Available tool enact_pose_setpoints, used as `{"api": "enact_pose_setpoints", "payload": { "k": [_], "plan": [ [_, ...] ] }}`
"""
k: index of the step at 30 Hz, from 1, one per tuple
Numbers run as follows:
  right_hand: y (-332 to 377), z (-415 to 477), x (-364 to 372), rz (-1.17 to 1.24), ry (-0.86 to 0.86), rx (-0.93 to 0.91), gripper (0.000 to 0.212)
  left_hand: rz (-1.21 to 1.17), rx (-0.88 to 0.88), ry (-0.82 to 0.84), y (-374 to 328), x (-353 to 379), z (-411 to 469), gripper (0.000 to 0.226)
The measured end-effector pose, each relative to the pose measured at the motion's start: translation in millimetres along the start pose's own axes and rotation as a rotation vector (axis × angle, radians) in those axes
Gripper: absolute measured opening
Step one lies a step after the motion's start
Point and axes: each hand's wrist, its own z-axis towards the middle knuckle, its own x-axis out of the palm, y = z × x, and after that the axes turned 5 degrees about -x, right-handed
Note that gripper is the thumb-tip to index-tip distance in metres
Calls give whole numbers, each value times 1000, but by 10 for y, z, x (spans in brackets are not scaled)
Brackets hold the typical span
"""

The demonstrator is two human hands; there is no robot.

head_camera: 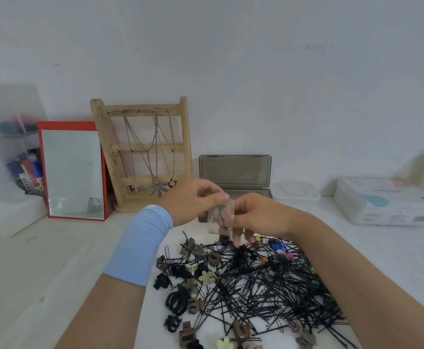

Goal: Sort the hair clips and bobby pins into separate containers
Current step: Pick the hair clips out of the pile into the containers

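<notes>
While both hands are up over the pile, the left hand [195, 202] and the right hand [259, 215] pinch a small clear pack [220, 219] between them. It is too blurry to name. Black bobby pins [269, 285] lie heaped on the white table [54, 260], with hair clips [193, 269] mixed in on the left. A gray box [235, 172] stands open behind the hands.

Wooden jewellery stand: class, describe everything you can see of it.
The wooden jewellery stand is pale, rough-looking wood: two uprights joined by horizontal bars above a base. It stands at the back of the table, tilted back, between the red-framed mirror and the smoky grey box. Silver chains hang from its top bar, ending in a leaf pendant and a ring.
</notes>
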Motion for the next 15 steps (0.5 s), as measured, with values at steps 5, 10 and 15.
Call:
{"api": "enact_pose_setpoints", "payload": {
  "k": [5, 10, 15],
  "plan": [
    [27, 4, -125, -391, -180, 61, 15, 43, 3, 19, 147, -183, -51, 27],
    [-38, 46, -7, -335, -100, 177, 18, 295, -149, 289, 108, -92, -78, 66],
    [-50, 25, -47, -152, -109, 194, 15, 420, -113, 264, 81, 226, 12, 93]
  ]
}}
